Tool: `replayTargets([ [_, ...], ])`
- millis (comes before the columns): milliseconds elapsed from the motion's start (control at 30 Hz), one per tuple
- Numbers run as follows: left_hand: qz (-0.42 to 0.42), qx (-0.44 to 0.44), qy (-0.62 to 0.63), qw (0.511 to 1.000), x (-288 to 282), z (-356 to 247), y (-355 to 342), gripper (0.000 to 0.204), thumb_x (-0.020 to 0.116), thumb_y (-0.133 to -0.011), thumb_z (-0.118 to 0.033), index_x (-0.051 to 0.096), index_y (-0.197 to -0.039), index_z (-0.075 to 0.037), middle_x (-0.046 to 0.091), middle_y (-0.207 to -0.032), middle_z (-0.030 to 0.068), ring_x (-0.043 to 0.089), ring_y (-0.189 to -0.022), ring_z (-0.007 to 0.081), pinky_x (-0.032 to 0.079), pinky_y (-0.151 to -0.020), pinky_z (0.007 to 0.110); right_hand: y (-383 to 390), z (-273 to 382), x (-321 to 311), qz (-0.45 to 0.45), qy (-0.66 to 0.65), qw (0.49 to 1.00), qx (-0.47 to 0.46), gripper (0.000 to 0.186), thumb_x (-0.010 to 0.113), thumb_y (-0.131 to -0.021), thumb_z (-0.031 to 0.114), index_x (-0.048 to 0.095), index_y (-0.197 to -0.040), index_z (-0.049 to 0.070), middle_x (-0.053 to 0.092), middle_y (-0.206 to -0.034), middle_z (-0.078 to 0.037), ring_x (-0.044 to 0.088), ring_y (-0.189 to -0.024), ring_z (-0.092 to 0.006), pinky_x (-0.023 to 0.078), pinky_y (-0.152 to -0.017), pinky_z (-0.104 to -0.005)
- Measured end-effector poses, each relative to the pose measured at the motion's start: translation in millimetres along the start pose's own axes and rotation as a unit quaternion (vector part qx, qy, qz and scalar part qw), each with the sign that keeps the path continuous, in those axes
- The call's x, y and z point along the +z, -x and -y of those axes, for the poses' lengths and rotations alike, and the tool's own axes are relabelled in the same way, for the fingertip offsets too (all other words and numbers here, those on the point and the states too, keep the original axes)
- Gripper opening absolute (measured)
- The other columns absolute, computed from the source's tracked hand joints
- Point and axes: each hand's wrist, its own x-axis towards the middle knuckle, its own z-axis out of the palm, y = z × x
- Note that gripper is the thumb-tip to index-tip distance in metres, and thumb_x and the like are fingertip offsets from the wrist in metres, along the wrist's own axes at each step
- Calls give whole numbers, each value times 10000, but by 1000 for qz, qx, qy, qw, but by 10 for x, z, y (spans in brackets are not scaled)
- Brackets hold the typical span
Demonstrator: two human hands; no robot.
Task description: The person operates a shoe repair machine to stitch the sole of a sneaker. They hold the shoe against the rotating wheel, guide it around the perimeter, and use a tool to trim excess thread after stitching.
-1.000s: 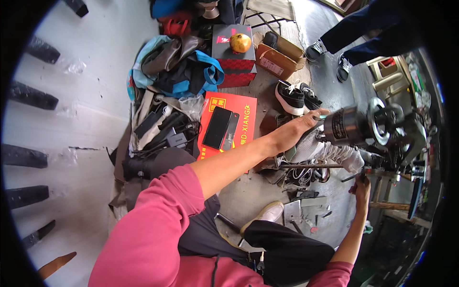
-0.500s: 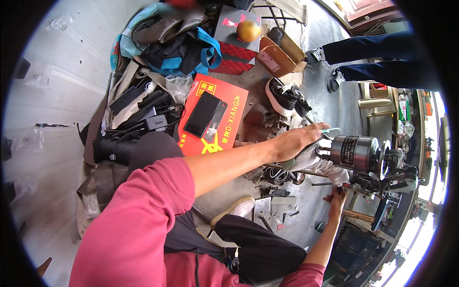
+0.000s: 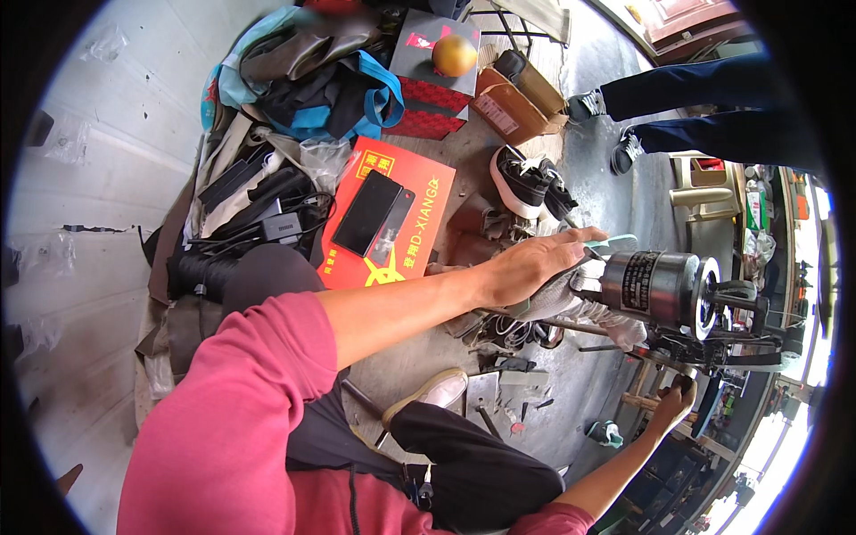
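Reaching low at the near right, the right hand [image 3: 673, 399] had its grip closed on a part under the machine, which part I could not tell. Just beyond, the left hand [image 3: 535, 263] lay flat, grip open, fingers spread on a grey cloth-covered shoe [image 3: 557, 299] pressed against the cylindrical metal machine [image 3: 660, 287] at the right. Left of the hand, a black phone [image 3: 366, 212] rested on a red box [image 3: 419, 201]. Farther off, black sneakers [image 3: 522, 178] sat on the floor; farthest, an orange ball [image 3: 454, 55] topped a dark box [image 3: 419, 36].
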Motion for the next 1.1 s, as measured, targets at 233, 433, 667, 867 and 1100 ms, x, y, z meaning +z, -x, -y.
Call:
replayTargets([
  [233,14,-23,32,999,-8,-26,14,469,362,-1110,-280,395,-1553,-133,601,-1273,42,537,-1156,114,412,-1055,280,-345,-1071,271,11,52,998,26,274,605,-959,111,664,-1223,70,711,-899,-96,549,-508,-156,446,-439,-339],
  [433,12,-19,55,998,7,-26,17,455,371,-1115,-264,402,-1548,-132,618,-1226,27,551,-1110,89,437,-1019,259,319,-554,765,299,-110,930,182,176,604,-985,216,632,-1058,58,530,-707,-8,561,-489,-146,502,-474,-306],
  [667,-7,-4,54,999,14,-24,11,441,395,-1110,-286,458,-1507,-106,636,-1179,30,562,-1072,93,448,-990,255,305,264,120,158,-91,982,43,148,645,-949,180,654,-1007,45,556,-729,5,509,-526,-100,424,-472,-255],
  [867,-6,-32,108,994,27,-56,37,439,397,-1105,-290,476,-1492,-97,639,-1192,46,561,-1089,116,432,-1023,285,-344,-714,7,26,-97,994,38,148,624,-959,96,684,-1080,35,672,-874,-44,486,-511,-95,402,-456,-271],
  [1100,-44,14,-80,996,-36,57,-15,581,424,-1098,-359,295,-1602,-100,524,-1427,48,522,-1239,114,413,-1076,282,183,-883,826,224,-48,964,132,129,599,-963,162,582,-911,45,537,-687,-31,531,-430,-146,447,-396,-305],
])
